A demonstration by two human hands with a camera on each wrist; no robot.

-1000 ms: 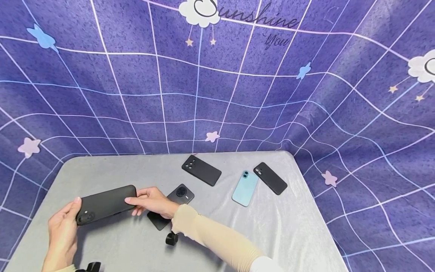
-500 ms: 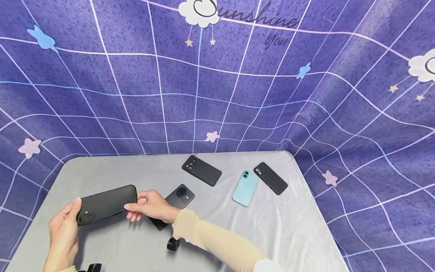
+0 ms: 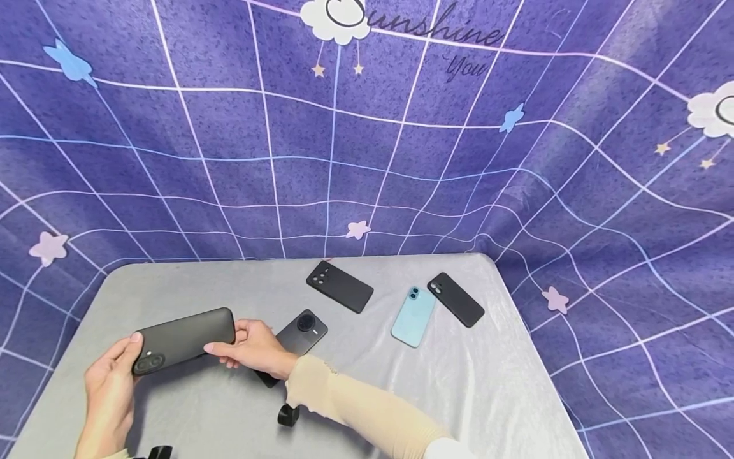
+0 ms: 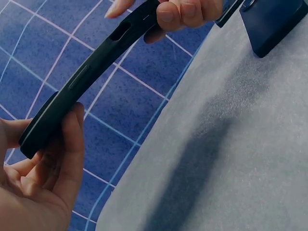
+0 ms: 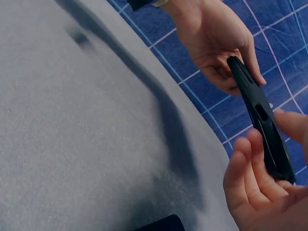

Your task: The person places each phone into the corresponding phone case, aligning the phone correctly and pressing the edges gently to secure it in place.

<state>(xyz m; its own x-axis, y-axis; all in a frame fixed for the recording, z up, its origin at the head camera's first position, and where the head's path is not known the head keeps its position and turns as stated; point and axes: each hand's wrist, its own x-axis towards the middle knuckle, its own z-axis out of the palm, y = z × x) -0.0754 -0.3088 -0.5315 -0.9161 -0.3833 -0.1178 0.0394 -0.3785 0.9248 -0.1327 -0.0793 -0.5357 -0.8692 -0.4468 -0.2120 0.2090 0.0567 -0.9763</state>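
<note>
A black phone case (image 3: pixel 186 339) is held off the table, its back facing up in the head view and its camera end at the left. My left hand (image 3: pixel 110 382) grips that camera end, thumb on the back and fingers underneath. At the other end my right hand (image 3: pixel 260 347) pinches the case, its thumb along the near edge. Seen edge-on in the left wrist view, the case (image 4: pixel 79 86) looks slightly bowed and shows side cutouts. In the right wrist view my right fingers (image 5: pixel 255 173) lie under it. Whether a phone sits inside cannot be told.
A dark grey phone (image 3: pixel 304 331) lies partly beneath my right wrist. Farther back rest a black case (image 3: pixel 341 288), a light blue phone (image 3: pixel 414 317) and another black case (image 3: pixel 457 301). The grey-covered table (image 3: pixel 487 395) meets a purple grid-patterned cloth (image 3: pixel 298 134) behind.
My right thumb has slid down and left along the case's near edge. The case has risen slightly and tilted, its back looking lighter. The things on the table have stayed put.
</note>
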